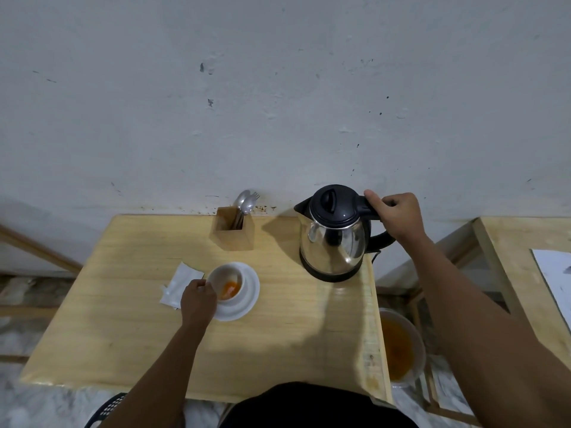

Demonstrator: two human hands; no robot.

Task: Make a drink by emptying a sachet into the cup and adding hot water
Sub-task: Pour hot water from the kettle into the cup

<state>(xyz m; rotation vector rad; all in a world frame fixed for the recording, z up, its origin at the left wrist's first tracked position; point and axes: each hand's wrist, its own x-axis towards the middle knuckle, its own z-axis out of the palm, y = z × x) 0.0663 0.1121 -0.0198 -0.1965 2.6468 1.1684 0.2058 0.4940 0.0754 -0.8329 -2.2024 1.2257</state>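
Kettle gripped, cup waiting at its eight o'clock.

Your right hand (398, 216) wraps the steel kettle's (335, 239) black handle; your left hand (197, 299) pinches the white cup's (227, 282) rim, orange powder inside, on its saucer (247, 296). Spout faces ten o'clock; bare wooden table (293, 329) between. Torn sachet (179, 282) lies left.

The light is dim and cool, and the whole picture looks soft and a little grainy. A broad shadow lies on the wooden table (123, 319) near the bottom edge. The steel kettle (335, 239) shows small bright reflections and throws a shadow to its left. Straight lines bend at the edges, because the lens is wide.
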